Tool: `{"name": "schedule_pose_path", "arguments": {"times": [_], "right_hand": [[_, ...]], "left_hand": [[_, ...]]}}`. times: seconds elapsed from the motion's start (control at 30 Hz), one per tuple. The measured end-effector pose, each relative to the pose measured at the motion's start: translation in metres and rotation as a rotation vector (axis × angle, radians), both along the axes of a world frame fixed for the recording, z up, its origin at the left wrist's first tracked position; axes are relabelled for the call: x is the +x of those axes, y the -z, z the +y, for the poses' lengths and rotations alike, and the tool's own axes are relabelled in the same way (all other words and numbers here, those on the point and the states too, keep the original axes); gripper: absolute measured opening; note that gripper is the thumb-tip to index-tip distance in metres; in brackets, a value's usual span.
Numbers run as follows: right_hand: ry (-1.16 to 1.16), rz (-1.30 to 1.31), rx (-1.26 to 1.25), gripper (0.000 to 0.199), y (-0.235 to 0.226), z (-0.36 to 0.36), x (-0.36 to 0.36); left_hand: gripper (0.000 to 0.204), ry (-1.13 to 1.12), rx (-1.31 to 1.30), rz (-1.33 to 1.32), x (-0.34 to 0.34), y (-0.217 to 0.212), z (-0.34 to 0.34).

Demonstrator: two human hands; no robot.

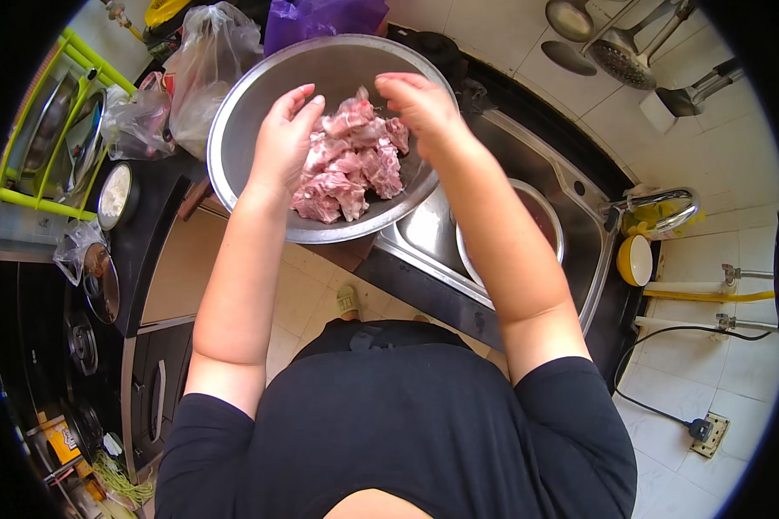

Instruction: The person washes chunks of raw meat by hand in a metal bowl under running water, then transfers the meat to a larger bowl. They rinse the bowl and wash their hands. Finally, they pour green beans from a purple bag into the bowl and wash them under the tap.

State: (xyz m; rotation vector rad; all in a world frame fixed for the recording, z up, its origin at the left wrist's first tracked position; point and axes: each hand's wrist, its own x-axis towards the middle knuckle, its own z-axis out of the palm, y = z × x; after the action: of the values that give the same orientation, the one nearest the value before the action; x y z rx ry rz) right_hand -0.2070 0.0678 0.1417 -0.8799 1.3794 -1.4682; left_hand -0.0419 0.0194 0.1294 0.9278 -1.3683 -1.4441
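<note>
A wide metal basin stands before me with a heap of raw, bony pink meat pieces in it. At the left side of the heap is my left hand, its thumb and fingers apart and nothing visible between them. My right hand hovers over the heap's upper right, fingers loosely bent and spread from the meat. Whether its fingertips touch the topmost piece I cannot tell.
Right of the basin is a steel sink holding a round bowl, with a faucet and a yellow bowl beyond. Plastic bags, a bowl of white stuff and a green rack stand left. Utensils hang on the wall.
</note>
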Motion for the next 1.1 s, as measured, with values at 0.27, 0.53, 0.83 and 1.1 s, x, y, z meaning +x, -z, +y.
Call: {"name": "schedule_pose_path", "arguments": {"times": [0.27,0.53,0.83,1.1], "right_hand": [[0.197,0.013,-0.065,0.03,0.047,0.087,-0.144],[0.391,0.183,0.566,0.036,0.244,0.235,-0.246],[0.054,0.745,0.836,0.062,0.322,0.249,-0.266],[-0.185,0.812,0.98,0.056,0.322,0.233,-0.261]], "left_hand": [[0.023,0.43,-0.224,0.073,-0.076,-0.005,0.1],[0.042,0.816,-0.053,-0.675,-0.209,0.177,0.145],[0.055,0.995,-0.3,-1.449,-0.327,0.26,0.156],[0.048,1.204,-0.345,-1.518,-0.347,0.316,0.148]]}}
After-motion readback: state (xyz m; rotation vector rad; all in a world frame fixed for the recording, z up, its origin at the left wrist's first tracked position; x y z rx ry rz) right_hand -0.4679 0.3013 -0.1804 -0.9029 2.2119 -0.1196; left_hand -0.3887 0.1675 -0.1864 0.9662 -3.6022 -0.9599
